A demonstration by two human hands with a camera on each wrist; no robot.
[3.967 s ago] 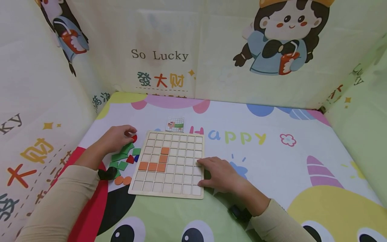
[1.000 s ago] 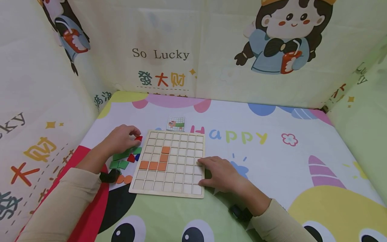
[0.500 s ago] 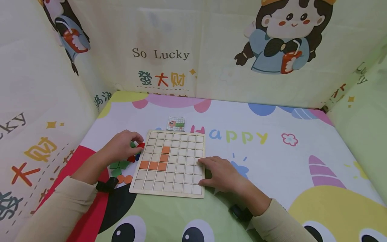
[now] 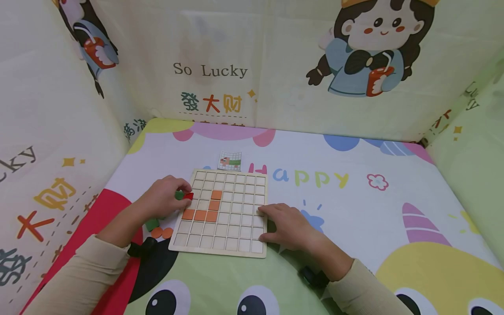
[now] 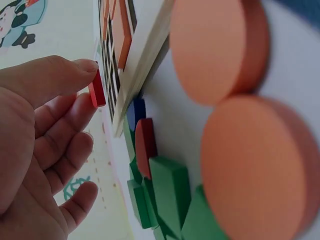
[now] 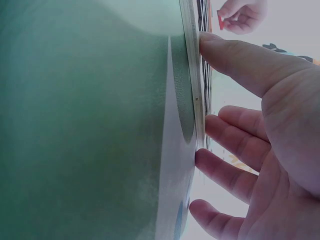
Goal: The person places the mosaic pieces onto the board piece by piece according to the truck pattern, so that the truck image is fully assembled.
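Observation:
My left hand (image 4: pixel 163 199) pinches a small red tile (image 5: pixel 97 89) between thumb and fingertips, over the left edge of a wooden grid board (image 4: pixel 236 236). Several orange square tiles (image 4: pixel 200 215) lie in the board's cells, forming an L-like line. My right hand (image 4: pixel 289 227) rests at the board's right edge, thumb and fingertips touching the rim (image 6: pixel 198 100) with the fingers fairly straight. Beneath and beside my left hand lie loose green pieces (image 5: pixel 170 187), another red piece (image 5: pixel 145 145) and a blue piece (image 5: pixel 136 114), mostly hidden in the head view.
Two orange discs (image 4: pixel 162 232) sit left of the board near its lower corner. A small printed picture card (image 4: pixel 230 161) lies just behind the board. The table cover (image 4: pixel 299 148) has cartoon prints, and printed cloth walls (image 4: pixel 275 65) enclose the back and sides.
My left hand has carried the red tile from the loose pieces rightward and toward me, to the board's left edge. My right hand stays at the board's right edge.

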